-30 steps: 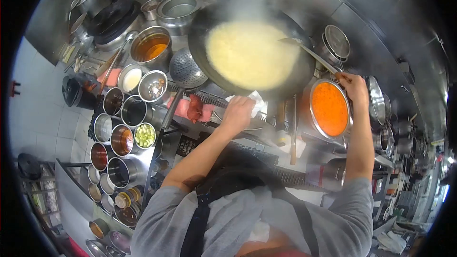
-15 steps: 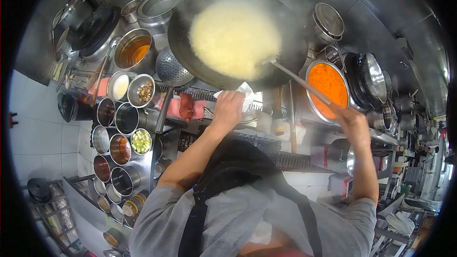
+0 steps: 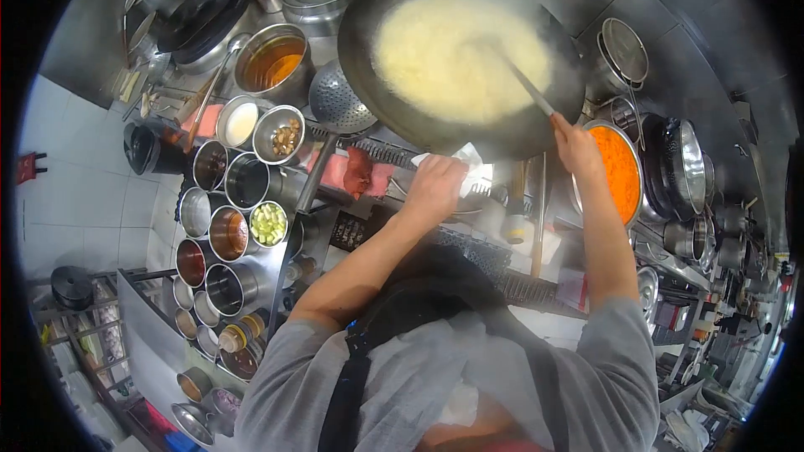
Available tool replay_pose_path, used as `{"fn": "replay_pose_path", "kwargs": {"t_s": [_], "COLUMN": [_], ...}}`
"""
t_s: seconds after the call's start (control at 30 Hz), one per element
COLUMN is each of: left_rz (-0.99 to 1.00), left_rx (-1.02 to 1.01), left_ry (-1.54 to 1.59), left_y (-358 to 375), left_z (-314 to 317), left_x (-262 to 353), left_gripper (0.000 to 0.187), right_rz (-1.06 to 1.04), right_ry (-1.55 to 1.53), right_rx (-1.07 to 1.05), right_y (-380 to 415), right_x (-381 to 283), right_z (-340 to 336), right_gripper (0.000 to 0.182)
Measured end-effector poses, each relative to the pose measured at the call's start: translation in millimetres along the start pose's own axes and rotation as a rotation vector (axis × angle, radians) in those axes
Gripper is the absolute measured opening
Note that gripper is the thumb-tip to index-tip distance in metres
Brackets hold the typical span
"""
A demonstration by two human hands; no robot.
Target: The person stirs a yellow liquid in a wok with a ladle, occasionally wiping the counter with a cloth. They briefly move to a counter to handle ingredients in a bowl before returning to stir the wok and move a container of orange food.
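My left hand (image 3: 437,187) is closed on a white cloth (image 3: 473,172) at the near edge of a large dark wok (image 3: 381,113). Pale yellow, steaming food (image 3: 435,54) fills the middle of the wok. My right hand (image 3: 578,149) grips the handle of a long utensil (image 3: 523,79) above the wok's right side; its far end is in the food, hidden there. Beside my right hand stands a metal bowl of orange liquid (image 3: 618,174). A perforated ladle (image 3: 339,99) rests left of the wok.
At the left are a pot of amber liquid (image 3: 272,67), a bowl of brown pieces (image 3: 280,136), a container of green pieces (image 3: 268,224) and several metal containers. Strainers (image 3: 624,50) and stacked pans (image 3: 687,155) stand at the right. Steam rises over the wok.
My right hand has moved up and inward, pushing the utensil's far end deeper into the food. My left hand still holds the cloth at the wok's edge. The view has shifted.
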State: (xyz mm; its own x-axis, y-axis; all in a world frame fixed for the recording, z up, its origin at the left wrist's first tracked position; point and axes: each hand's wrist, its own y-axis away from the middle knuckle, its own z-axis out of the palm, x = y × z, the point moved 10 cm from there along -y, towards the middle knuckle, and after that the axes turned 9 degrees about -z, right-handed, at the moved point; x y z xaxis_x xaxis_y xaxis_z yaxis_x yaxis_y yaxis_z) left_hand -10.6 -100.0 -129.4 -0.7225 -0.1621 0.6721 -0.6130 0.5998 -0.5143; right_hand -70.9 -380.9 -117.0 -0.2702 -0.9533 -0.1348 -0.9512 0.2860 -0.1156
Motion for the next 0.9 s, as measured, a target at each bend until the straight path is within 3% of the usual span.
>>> {"fn": "replay_pose_path", "kwargs": {"t_s": [0.27, 0.43, 0.73, 0.9], "left_rz": [0.003, -0.009, -0.022, -0.013], "left_rx": [0.014, -0.006, -0.015, -0.004], "left_ry": [-0.001, 0.016, 0.022, 0.02], "left_y": [0.9, 3.1, 0.8, -0.4], "left_z": [-5.1, -0.4, 1.0, 0.8], "left_x": [3.8, -0.4, -0.3, 0.5], "left_gripper": [0.01, 0.009, 0.011, 0.01], "right_rz": [0.076, 0.163, 0.252, 0.358], "right_ry": [-0.067, -0.124, -0.123, -0.132], "right_rx": [0.158, 0.232, 0.194, 0.127], "right_y": [-65.8, -49.2, 107.7, 179.3], "right_x": [0.9, 16.0, 18.4, -0.8], "right_z": [-45.4, -106.2, -209.5, -210.0], "right_gripper": [0.029, 0.038, 0.037, 0.036]}}
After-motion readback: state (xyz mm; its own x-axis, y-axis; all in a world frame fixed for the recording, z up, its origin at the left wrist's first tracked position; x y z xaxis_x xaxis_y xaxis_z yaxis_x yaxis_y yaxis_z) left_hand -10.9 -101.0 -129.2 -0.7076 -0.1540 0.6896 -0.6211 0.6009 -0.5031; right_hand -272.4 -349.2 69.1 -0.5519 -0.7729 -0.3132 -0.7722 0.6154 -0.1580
